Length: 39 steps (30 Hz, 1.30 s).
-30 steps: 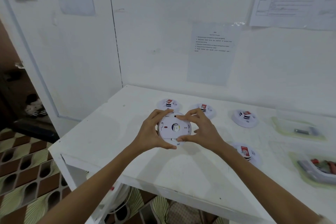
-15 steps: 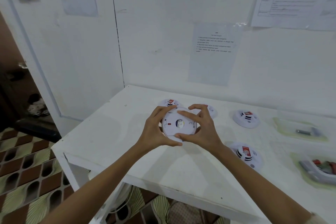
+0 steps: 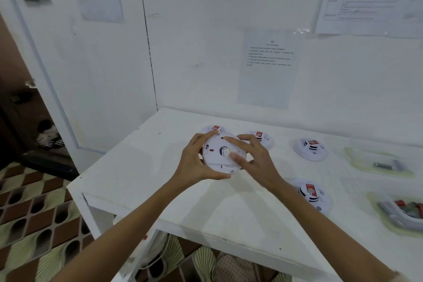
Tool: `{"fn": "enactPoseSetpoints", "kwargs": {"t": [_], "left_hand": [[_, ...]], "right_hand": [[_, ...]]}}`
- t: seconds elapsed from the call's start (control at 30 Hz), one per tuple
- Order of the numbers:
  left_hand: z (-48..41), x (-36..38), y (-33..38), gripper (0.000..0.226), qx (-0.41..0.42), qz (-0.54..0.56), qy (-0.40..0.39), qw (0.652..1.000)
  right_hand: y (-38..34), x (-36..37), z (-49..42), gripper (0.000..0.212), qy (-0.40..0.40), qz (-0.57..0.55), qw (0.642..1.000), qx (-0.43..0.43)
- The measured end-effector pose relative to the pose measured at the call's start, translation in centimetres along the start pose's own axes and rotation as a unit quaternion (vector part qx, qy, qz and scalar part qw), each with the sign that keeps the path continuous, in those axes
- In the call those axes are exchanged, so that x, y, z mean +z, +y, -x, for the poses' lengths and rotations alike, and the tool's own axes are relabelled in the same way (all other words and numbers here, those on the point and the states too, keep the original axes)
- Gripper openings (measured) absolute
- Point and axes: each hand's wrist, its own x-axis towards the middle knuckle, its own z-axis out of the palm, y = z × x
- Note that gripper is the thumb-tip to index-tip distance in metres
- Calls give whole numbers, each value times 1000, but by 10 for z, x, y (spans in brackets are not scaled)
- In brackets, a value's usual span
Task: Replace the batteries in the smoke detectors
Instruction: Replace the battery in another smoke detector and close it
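White table [image 3: 142, 167] stands in a white-walled corner. Above it the left hand [image 3: 194, 163] grips the smoke detector [image 3: 215, 158] by its rim from 9 o'clock, with the thumb under 6 o'clock. The flat back faces the camera; a straight seam, maybe the battery cover, crosses it near 6 o'clock. The right hand [image 3: 256, 162] sits on the 3 o'clock side, bent fingers clamped on rim and face, so I judge it does the opening. A tray of batteries [image 3: 350, 155] lies far at 3 o'clock.
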Motion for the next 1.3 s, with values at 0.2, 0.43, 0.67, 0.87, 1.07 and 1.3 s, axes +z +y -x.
{"fn": "enactPoseSetpoints", "kwargs": {"t": [0.2, 0.43, 0.67, 0.87, 1.07, 1.3], "left_hand": [[-9, -13, 6, 72, -216, 150, -30, 964], [-11, -16, 10, 68, -347, 158, -203, 902], [-6, -14, 16, 36, -325, 184, -158, 914], [-1, -14, 10, 40, -319, 186, -98, 924], [-2, -14, 10, 65, -266, 147, -148, 941], [-6, -9, 13, 68, -233, 138, -136, 953]], "right_hand": [[1, -27, 4, 48, -94, 54, 993, -52], [-10, -16, -3, 25, -10, 54, 996, 67], [-12, -9, 4, 25, 14, -138, 954, 266], [-16, -9, 11, 39, -56, -191, 928, 316], [-26, -7, 15, 80, -93, -122, 960, 234], [-29, 2, 19, 87, -13, -72, 983, 170]]}}
